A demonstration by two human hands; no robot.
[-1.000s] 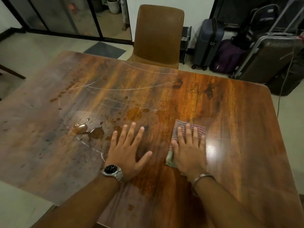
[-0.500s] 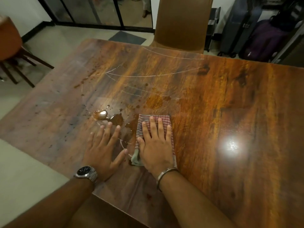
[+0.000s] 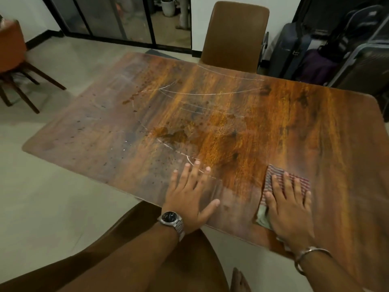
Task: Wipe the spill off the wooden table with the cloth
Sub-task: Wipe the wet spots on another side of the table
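A brown spill point(image 3: 172, 134) lies smeared on the wooden table point(image 3: 294, 127), a little left of its middle. A folded red-and-white checked cloth point(image 3: 294, 181) lies flat near the table's front edge, well to the right of the spill. My right hand point(image 3: 289, 204) presses on the cloth with straight, spread fingers and covers most of it. Flat on the bare wood near the front edge rests my left hand point(image 3: 189, 193), fingers spread, below and slightly right of the spill. It wears a wristwatch.
A brown chair point(image 3: 233, 34) stands at the table's far side. Suitcases point(image 3: 315, 53) are stacked at the back right. An orange chair point(image 3: 12, 60) stands on the floor at the left. Another chair point(image 3: 160, 268) sits under my arms.
My right hand slid the cloth left to the spill's edge, then back right, away from it. The puddle now looks smeared and flatter. The camera view shifted.
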